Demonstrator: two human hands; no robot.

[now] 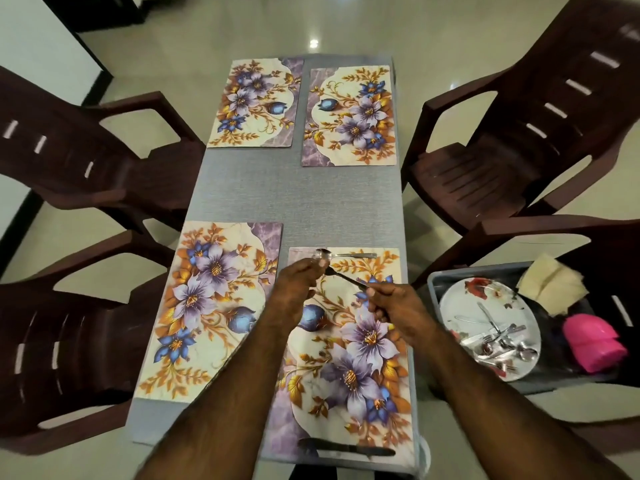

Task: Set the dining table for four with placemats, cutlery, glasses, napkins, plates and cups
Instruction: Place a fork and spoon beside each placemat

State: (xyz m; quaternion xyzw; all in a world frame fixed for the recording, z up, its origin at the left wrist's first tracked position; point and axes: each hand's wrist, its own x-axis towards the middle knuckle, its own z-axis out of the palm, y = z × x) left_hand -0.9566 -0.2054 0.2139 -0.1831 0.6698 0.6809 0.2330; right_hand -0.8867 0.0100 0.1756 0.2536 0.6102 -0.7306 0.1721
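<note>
Scene: A person stands at the short end of a grey counter (pixel 298 199) with 4 floral placemats already laid, 2 far and 2 near, and 4 dark chairs around it.
Place in hand: the near right placemat (pixel 349 344), where cutlery is being set along its far edge.
Right hand (pixel 394 310): its grip is closed round the handle end of a dark spoon (pixel 346 278), held just above the mat, bowl pointing toward the left hand.
Left hand (pixel 298 282): fingers curled at the bowl of a silver spoon (pixel 346 255) lying across the mat's far edge; whether they pinch it or only touch it, I cannot tell.
Also on this mat: a dark knife (pixel 346 448) lies along the near edge.
Supply: a grey tray (pixel 436 278) on the near right chair holds a flowered plate (pixel 491 306) heaped with loose cutlery (pixel 498 341), cream napkins (pixel 550 285) and a pink cup (pixel 592 344).
Progress: judged early; 3 mats bare, no glasses in view.
Risk: the 2 spoons sit close together, so lowering the dark one could knock the silver one askew or off the mat.
Risk: the tray rests on a chair seat, where a careless reach could tip it.
</note>
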